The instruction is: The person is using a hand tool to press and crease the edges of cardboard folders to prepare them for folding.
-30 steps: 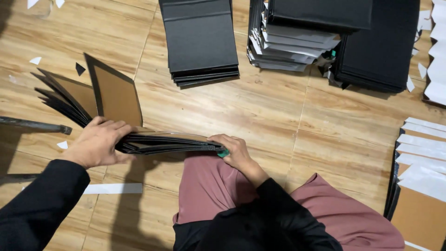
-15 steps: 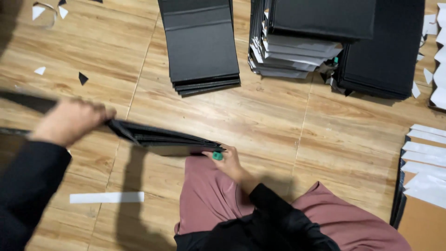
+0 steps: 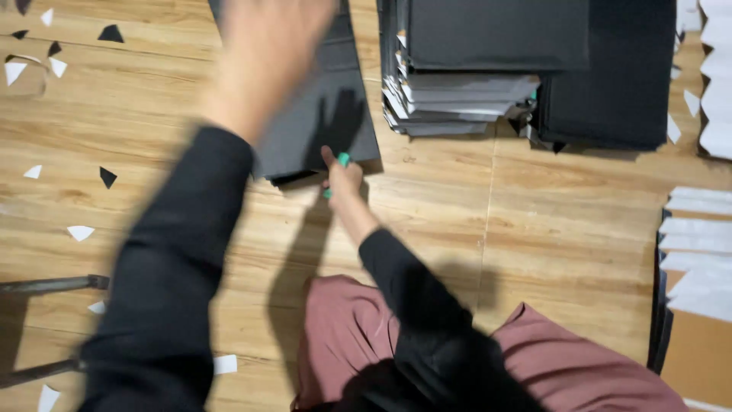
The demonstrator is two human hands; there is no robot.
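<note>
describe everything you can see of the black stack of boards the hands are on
The black stack of boards lies flat on the wooden floor, several thin matte sheets that look like card, with layered edges showing at the near side. Its far end runs out of view. The right hand, with something small and green at the fingers, touches the near edge; the blurred left hand is over the top.

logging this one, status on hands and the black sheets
Left hand raised, blurred, over black sheet stack. Right hand at its near edge, green item in fingers. Nothing blocking.
</note>
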